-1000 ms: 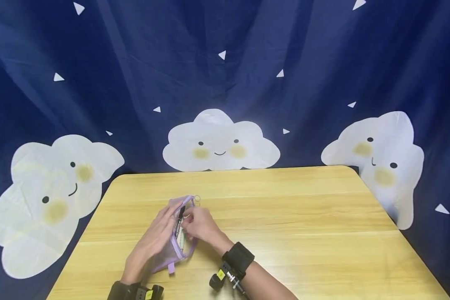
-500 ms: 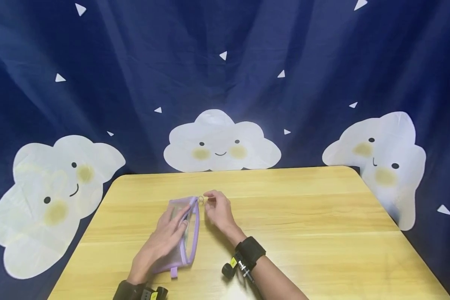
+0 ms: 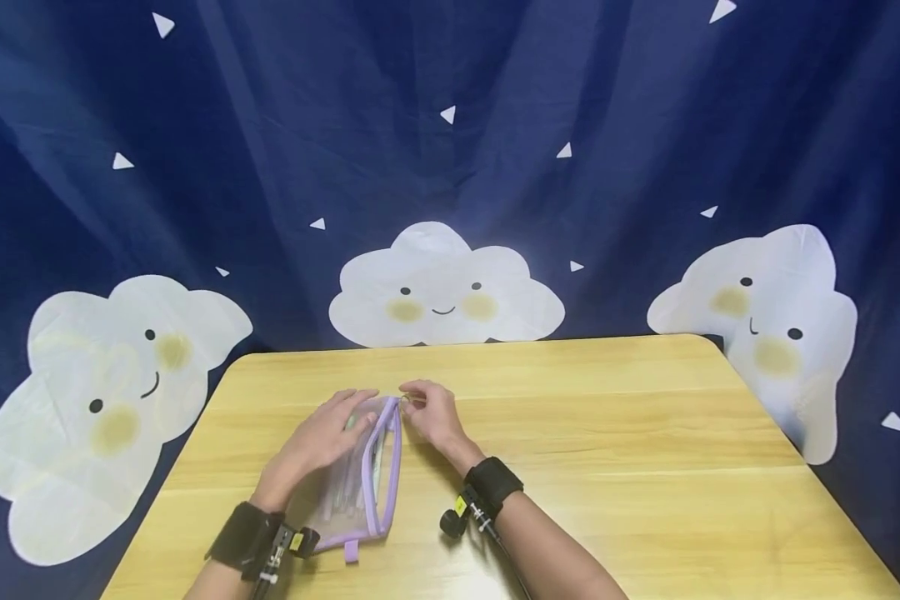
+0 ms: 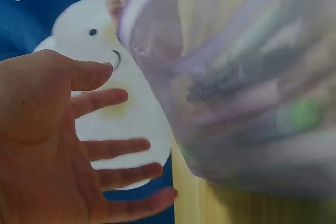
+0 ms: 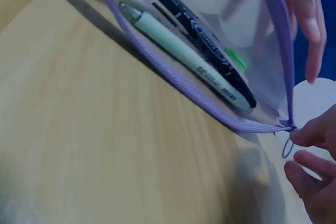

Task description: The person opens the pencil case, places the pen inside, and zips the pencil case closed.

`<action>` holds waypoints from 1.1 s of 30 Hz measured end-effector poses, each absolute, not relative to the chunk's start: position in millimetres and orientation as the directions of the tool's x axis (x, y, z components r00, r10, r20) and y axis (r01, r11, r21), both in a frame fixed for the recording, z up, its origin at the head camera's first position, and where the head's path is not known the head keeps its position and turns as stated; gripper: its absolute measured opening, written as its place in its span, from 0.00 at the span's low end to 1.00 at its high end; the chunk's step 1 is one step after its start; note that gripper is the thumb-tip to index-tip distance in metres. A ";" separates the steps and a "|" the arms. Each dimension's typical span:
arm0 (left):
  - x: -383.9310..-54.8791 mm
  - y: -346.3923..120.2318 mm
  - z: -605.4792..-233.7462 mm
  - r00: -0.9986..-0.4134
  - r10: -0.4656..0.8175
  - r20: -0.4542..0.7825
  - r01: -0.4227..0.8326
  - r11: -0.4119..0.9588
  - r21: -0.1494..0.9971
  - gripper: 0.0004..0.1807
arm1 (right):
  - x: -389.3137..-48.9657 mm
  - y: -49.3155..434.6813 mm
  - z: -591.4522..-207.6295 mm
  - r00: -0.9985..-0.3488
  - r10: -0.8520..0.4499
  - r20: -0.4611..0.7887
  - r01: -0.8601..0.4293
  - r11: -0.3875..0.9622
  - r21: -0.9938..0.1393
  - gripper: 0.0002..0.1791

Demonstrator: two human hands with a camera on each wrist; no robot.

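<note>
A sheer pencil case (image 3: 345,492) with purple edging stands on the table, its zipper edge gaping. Through that gap, the right wrist view shows a mint-green pen (image 5: 181,59) and a black pen (image 5: 202,38) among other pens. My left hand (image 3: 322,437) is beside the case's far left side, fingers spread and holding nothing; in the left wrist view, it is apart from the mesh. My right hand (image 3: 435,417) is at the far end of the zipper. Its bent fingertips are close around the small metal pull ring (image 5: 287,148), with a gap showing between them.
The wooden table (image 3: 607,467) stretches to the right of the case. Behind it hangs a dark blue curtain (image 3: 607,83) with white clouds. Black straps (image 3: 495,483) with small cameras are around both wrists.
My right hand has left the inside of the pencil case and moved to the pull ring. My left hand has lifted off the opening, and the case shows more of its side.
</note>
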State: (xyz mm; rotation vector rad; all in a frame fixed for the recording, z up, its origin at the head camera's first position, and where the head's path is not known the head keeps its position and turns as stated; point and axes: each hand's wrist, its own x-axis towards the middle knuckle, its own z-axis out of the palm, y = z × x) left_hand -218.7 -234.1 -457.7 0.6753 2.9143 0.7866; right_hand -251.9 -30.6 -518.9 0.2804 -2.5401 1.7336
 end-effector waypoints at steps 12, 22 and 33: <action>-270.2 -227.4 -481.7 -0.849 0.528 0.008 0.436 0.693 0.574 0.17 | -261.0 -34.4 -525.8 -0.971 -0.106 0.215 -0.240 0.442 -0.865 0.07; -293.7 -219.3 -479.5 -0.803 0.595 0.028 0.498 0.646 0.579 0.11 | -266.3 -29.1 -524.3 -0.959 -0.110 0.261 -0.282 0.464 -0.840 0.06; -306.2 -215.8 -489.3 -0.842 0.539 -0.020 0.404 0.656 0.638 0.08 | -266.1 -29.1 -529.9 -0.939 -0.133 0.317 -0.338 0.521 -0.784 0.07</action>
